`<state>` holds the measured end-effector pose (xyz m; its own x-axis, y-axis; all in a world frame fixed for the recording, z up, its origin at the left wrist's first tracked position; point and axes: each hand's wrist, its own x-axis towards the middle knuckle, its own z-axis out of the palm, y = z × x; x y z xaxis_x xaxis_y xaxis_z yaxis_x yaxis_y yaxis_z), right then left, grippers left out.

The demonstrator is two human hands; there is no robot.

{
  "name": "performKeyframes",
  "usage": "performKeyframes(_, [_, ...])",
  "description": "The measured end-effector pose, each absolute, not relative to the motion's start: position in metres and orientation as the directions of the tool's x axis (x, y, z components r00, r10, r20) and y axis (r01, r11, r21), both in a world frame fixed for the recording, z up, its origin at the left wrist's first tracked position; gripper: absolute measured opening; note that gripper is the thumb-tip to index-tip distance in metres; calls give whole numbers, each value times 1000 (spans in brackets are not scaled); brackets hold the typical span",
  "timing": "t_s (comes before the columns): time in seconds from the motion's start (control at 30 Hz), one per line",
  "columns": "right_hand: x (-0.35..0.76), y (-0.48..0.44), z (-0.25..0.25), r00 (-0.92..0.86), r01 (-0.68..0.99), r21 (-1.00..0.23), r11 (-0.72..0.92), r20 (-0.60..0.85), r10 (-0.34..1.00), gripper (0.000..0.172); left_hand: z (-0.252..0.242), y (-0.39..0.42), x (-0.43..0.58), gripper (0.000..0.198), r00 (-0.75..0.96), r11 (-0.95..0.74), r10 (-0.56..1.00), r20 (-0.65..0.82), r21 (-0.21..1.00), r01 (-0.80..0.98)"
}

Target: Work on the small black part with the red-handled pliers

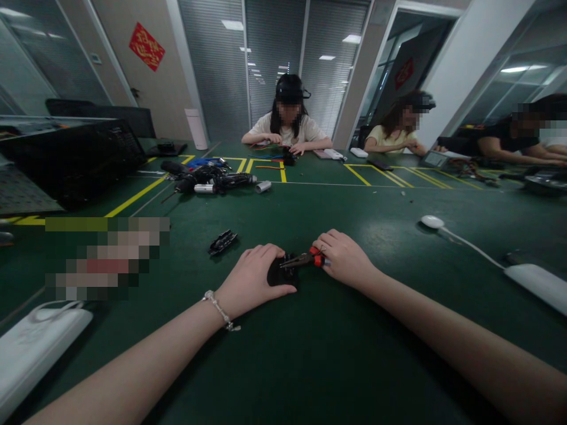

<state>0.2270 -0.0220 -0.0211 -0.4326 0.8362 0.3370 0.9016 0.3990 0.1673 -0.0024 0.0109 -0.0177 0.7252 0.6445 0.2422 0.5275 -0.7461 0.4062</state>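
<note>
Just up and left of the left fingers [261,255], a small black clip [222,242] lies on the green table [319,354]. Farther beyond sits a heap of dark tools [206,177], with a short silver cylinder [263,186] at its right edge. Well right of the right fingers [330,243] rests a white puck [433,222]; its cable [472,247] runs to a white box [538,286]. Far left of the fingers stands a black case [75,159], and nearer lies another white box [35,348]. Straight across from the fingers sits a person in a white shirt [287,127], with a person in a yellow shirt [398,136] to the right.
</note>
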Motion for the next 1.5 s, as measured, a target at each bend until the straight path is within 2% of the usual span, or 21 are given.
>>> performKeyframes(0.8, [230,-20,-23,-431,902,123,414,328,841,24,-18,11,-3,54,736,-752,635,237,408,517])
performKeyframes(1.2, [228,-23,-22,-444,896,163,413,356,822,26,-18,12,-4,53,739,-761,625,252,406,506])
performKeyframes(1.5, [229,-21,-23,-430,902,140,408,338,837,26,-19,13,-3,54,739,-756,629,243,416,506])
